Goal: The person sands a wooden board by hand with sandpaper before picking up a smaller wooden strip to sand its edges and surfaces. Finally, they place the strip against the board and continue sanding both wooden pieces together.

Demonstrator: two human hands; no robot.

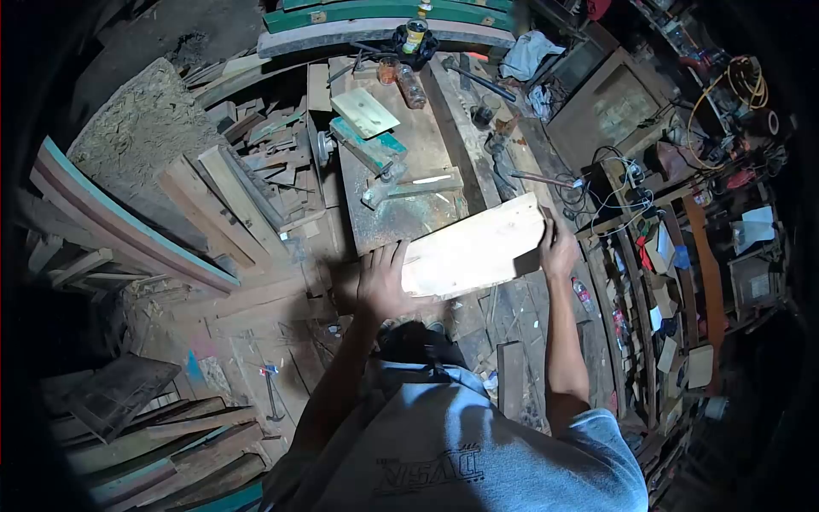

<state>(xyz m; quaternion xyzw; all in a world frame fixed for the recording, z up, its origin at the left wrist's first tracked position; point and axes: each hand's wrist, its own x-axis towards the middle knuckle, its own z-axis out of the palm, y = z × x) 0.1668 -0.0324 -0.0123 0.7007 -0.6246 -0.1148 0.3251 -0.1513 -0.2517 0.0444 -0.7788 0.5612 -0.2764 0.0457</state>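
Observation:
A pale wooden board (473, 246) is held out in front of my body, near the front of the workbench, its right end higher in the view. My left hand (383, 277) is closed on the board's left end, with the fingers over its top face. At the opposite end, my right hand (558, 244) grips the edge, its fingers partly hidden behind the wood. Just beyond the board, a wooden piece with a metal part (384, 189) lies on the workbench (367, 224). A smaller light board (365, 113) rests farther back on a green-painted piece.
Jars and a bottle (410, 87) stand or lie at the bench's back. A long dark tool (490, 83) lies at the back right. Wood scraps (281, 158) are piled left of the bench. A hammer (272, 392) lies on the lower left. Cables (627, 183) hang at the right.

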